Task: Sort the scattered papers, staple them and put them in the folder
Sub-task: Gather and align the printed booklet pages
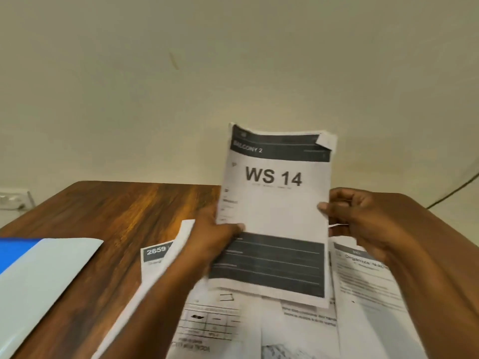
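Note:
I hold a stack of papers (277, 208) upright above the table; its front sheet reads "WS 14" with dark bands at top and bottom. My left hand (217, 237) grips the stack's left edge and my right hand (355, 213) grips its right edge, thumbs on the front. The top right corner of the stack is dog-eared. More loose papers (233, 325) lie scattered flat on the table beneath the stack. A folder (44, 275), blue with a pale translucent cover, lies at the left edge of the table. No stapler is in view.
The wooden table (116, 216) stands against a cream wall. A sheet marked "2659" (155, 255) and a sheet headed "Organiza…" (368, 278) lie among the scattered ones. A wall socket (13, 199) is at far left and a dark cable (456, 187) runs at far right.

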The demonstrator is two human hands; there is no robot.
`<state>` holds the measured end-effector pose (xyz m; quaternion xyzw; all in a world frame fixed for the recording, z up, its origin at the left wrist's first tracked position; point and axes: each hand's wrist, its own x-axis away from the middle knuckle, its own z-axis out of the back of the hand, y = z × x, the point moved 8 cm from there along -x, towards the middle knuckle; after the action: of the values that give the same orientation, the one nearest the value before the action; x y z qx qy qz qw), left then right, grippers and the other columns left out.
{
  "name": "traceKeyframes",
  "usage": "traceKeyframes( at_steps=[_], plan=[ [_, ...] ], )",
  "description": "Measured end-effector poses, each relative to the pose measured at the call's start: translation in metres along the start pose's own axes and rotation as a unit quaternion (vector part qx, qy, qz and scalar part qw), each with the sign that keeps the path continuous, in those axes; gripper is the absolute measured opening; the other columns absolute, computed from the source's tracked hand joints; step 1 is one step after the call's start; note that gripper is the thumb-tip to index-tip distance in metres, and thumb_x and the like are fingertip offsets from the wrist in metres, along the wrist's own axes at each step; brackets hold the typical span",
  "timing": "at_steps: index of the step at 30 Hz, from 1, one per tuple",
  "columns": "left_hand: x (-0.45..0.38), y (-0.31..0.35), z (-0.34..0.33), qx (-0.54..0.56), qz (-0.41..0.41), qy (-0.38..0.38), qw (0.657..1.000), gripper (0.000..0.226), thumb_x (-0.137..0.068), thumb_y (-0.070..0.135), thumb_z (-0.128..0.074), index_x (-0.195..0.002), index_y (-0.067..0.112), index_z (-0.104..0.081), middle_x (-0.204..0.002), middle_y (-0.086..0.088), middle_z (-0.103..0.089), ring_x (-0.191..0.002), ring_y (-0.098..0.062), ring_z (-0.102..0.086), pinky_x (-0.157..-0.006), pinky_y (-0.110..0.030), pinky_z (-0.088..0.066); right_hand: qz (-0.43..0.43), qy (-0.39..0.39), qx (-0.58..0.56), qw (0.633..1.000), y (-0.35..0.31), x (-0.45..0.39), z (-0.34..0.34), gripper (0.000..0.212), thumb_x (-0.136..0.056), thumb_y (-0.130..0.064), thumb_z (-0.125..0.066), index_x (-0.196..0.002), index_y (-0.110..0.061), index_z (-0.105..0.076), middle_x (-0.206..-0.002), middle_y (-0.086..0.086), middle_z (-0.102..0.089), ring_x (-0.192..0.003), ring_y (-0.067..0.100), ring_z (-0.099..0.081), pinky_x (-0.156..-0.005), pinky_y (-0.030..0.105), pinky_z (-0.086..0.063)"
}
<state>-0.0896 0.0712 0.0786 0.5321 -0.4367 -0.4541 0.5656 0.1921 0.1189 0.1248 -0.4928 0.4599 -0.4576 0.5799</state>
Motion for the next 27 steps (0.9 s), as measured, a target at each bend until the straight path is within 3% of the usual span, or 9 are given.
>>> traceKeyframes(
  at_steps=[5, 10, 13, 16, 19, 23, 27],
  plan=[
    [-0.009, -0.009, 0.023, 0.059, 0.045, -0.023, 0.997, 0.035, -0.089, 0.008, -0.079, -0.123, 0.012, -0.067, -0.114, -0.01, -0.08, -0.105, -0.036, -0.077, -0.098, -0.062, -0.058, -0.039, -0.057, 0.064, 0.996, 0.017, 0.002, -0.032, 0.018, -0.096, -0.009, -0.069, -0.113, -0.002, -0.068, -0.104, 0.014, -0.079, -0.094, 0.033, -0.077, -0.079, 0.045, -0.063],
    [-0.011, -0.019, 0.022, 0.052, 0.049, -0.028, 0.997, 0.032, -0.094, 0.003, -0.074, -0.125, 0.007, -0.066, -0.111, -0.01, -0.081, -0.101, -0.035, -0.078, -0.091, -0.055, -0.062, -0.092, -0.086, 0.064, 0.99, 0.032, 0.005, -0.043, 0.021, -0.097, -0.009, -0.068, -0.117, -0.004, -0.066, -0.104, 0.011, -0.08, -0.094, 0.031, -0.078, -0.081, 0.046, -0.063],
    [-0.013, -0.021, 0.028, 0.033, 0.049, -0.019, 0.998, 0.032, -0.093, 0.004, -0.076, -0.123, 0.011, -0.067, -0.11, -0.008, -0.081, -0.097, -0.033, -0.079, -0.078, -0.044, -0.064, -0.102, -0.099, 0.062, 0.988, 0.034, 0.005, -0.047, 0.022, -0.097, -0.007, -0.068, -0.119, -0.004, -0.066, -0.103, 0.014, -0.08, -0.092, 0.032, -0.078, -0.072, 0.04, -0.063],
    [-0.017, -0.024, 0.031, 0.029, 0.053, -0.022, 0.998, 0.036, -0.092, 0.002, -0.076, -0.126, 0.011, -0.066, -0.114, -0.01, -0.08, -0.101, -0.035, -0.078, -0.087, -0.052, -0.063, -0.103, -0.12, 0.066, 0.985, 0.034, 0.005, -0.05, 0.024, -0.097, -0.008, -0.068, -0.12, -0.004, -0.065, -0.103, 0.016, -0.079, -0.088, 0.033, -0.078, -0.068, 0.039, -0.063],
    [-0.017, -0.023, 0.031, 0.031, 0.047, -0.027, 0.998, 0.038, -0.092, 0.0, -0.075, -0.126, 0.012, -0.066, -0.111, -0.008, -0.081, -0.097, -0.034, -0.079, -0.086, -0.051, -0.063, -0.103, -0.131, 0.074, 0.983, 0.034, 0.007, -0.051, 0.023, -0.098, -0.009, -0.068, -0.121, -0.006, -0.065, -0.103, 0.014, -0.08, -0.085, 0.032, -0.078, -0.068, 0.037, -0.062],
    [-0.016, -0.024, 0.029, 0.029, 0.053, -0.035, 0.998, 0.037, -0.092, -0.005, -0.073, -0.125, 0.008, -0.066, -0.109, -0.01, -0.081, -0.097, -0.035, -0.079, -0.088, -0.052, -0.062, -0.083, -0.085, 0.053, 0.992, 0.029, 0.005, -0.045, 0.019, -0.097, -0.013, -0.069, -0.115, -0.007, -0.07, -0.097, 0.015, -0.08, -0.076, 0.027, -0.075, -0.062, 0.035, -0.06],
    [-0.015, -0.029, 0.031, 0.025, 0.079, -0.05, 0.995, 0.036, -0.09, -0.01, -0.072, -0.121, 0.007, -0.066, -0.103, -0.013, -0.082, -0.094, -0.037, -0.079, -0.082, -0.051, -0.062, -0.06, -0.03, 0.014, 0.998, 0.023, 0.001, -0.034, 0.018, -0.099, -0.018, -0.066, -0.111, -0.008, -0.076, -0.1, 0.014, -0.08, -0.082, 0.028, -0.077, -0.064, 0.035, -0.06]
  ],
)
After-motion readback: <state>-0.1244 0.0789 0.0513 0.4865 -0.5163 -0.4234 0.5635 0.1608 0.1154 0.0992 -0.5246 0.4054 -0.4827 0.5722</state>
